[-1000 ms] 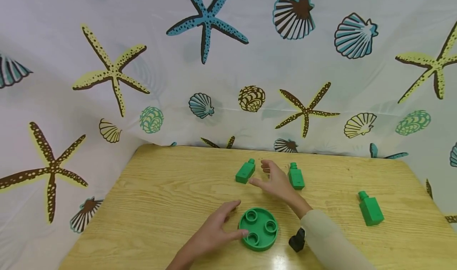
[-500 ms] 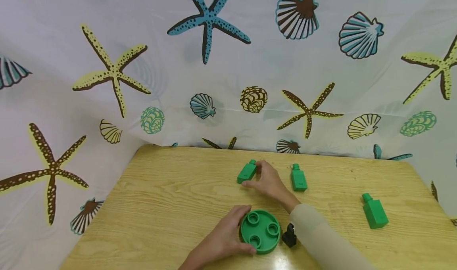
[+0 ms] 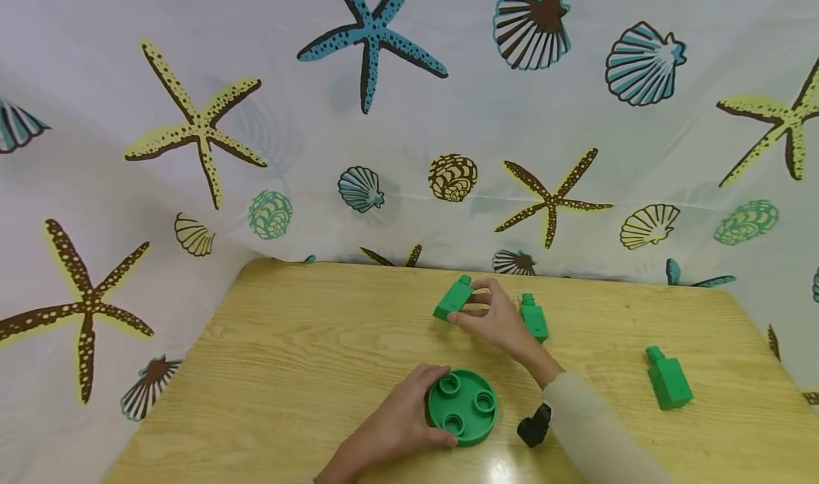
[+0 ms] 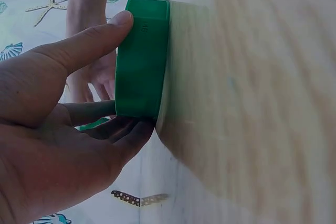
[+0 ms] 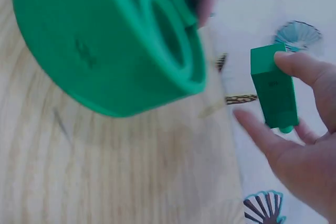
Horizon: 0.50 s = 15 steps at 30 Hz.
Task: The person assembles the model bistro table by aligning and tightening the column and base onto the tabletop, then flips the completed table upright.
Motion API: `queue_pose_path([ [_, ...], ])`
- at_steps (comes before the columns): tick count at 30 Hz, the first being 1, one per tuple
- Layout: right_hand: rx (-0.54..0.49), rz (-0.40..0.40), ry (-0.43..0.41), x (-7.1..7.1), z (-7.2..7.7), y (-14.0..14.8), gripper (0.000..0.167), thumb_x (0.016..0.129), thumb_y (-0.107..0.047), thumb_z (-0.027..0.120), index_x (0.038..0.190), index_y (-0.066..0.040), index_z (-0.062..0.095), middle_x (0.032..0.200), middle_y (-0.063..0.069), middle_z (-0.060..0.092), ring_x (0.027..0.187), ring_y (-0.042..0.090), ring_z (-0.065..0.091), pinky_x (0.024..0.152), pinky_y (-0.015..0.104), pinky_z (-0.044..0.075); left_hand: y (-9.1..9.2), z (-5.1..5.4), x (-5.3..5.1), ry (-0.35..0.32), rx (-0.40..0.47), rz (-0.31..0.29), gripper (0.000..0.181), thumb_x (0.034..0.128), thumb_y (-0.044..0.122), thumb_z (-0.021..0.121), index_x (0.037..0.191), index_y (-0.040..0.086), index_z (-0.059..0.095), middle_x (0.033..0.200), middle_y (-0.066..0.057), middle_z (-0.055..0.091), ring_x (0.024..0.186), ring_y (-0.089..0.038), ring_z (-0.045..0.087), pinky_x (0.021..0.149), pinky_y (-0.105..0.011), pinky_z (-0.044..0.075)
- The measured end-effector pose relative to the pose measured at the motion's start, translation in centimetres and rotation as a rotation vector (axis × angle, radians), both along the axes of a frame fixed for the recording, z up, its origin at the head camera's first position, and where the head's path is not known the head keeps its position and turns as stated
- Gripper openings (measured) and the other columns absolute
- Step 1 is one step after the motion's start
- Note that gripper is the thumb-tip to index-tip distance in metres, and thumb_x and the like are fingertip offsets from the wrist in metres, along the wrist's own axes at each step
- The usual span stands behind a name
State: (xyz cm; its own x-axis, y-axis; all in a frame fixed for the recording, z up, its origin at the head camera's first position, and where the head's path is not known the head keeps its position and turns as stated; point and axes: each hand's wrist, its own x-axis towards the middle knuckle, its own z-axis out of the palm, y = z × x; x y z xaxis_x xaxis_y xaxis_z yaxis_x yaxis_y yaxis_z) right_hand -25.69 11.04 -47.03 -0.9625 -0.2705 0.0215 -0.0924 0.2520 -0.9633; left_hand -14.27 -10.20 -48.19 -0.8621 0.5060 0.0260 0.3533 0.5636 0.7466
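Note:
A round green tray (image 3: 468, 421) with a raised rim and three ring-shaped sockets stands on the wooden table. My left hand (image 3: 399, 414) grips its left side, thumb at the near edge and fingers at the far edge. Farther back, my right hand (image 3: 501, 322) pinches a green bottle-shaped block (image 3: 453, 298) between thumb and fingers. In the right wrist view this block (image 5: 274, 85) is tilted and held off the table. Just behind the right hand lies a second green bottle-shaped block (image 3: 534, 318), partly covered by that hand.
A third green bottle-shaped block (image 3: 669, 381) lies on the right part of the wooden table (image 3: 307, 349). A small black object (image 3: 534, 426) shows beside the right sleeve. Behind and left of the table hangs a white cloth (image 3: 409, 136) printed with starfish and shells.
My left hand has come in to grip the round tray. The right hand has closed on the left bottle-shaped block and raised it slightly off the table.

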Motion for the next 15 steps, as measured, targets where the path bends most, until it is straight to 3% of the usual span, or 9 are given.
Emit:
queue_pose_path([
  [5,-0.22,0.051,-0.061,1.2,1.8,2.0,0.072,0.093,-0.009,0.077,0.15,-0.011,0.033,0.146,0.023,0.043,0.12,0.04,0.062,0.098,0.045,0.056,-0.2,0.0,-0.9,-0.016,0.036,0.014,0.096,0.0733,0.029,0.095,0.149,-0.005,0.046,0.142,-0.017,0.051,0.129,-0.033,0.053,0.11,-0.054,0.044],
  [9,-0.403,0.105,-0.122,2.3,2.8,3.8,0.073,0.095,0.0,0.068,0.153,-0.014,0.027,0.147,0.021,0.039,0.121,0.035,0.061,0.103,0.049,0.052,-0.4,-0.1,-1.7,-0.029,0.069,0.022,0.098,0.0735,0.027,0.095,0.149,-0.008,0.044,0.142,-0.02,0.051,0.131,-0.036,0.051,0.111,-0.056,0.043],
  [15,-0.655,0.192,-0.207,3.9,3.2,5.9,0.072,0.098,0.009,0.054,0.157,-0.019,0.025,0.149,0.014,0.037,0.118,0.026,0.058,0.102,0.05,0.053,-0.7,0.1,-2.7,-0.02,0.094,-0.028,0.095,0.0755,0.019,0.092,0.15,-0.01,0.041,0.143,-0.024,0.05,0.132,-0.039,0.051,0.112,-0.057,0.041],
])
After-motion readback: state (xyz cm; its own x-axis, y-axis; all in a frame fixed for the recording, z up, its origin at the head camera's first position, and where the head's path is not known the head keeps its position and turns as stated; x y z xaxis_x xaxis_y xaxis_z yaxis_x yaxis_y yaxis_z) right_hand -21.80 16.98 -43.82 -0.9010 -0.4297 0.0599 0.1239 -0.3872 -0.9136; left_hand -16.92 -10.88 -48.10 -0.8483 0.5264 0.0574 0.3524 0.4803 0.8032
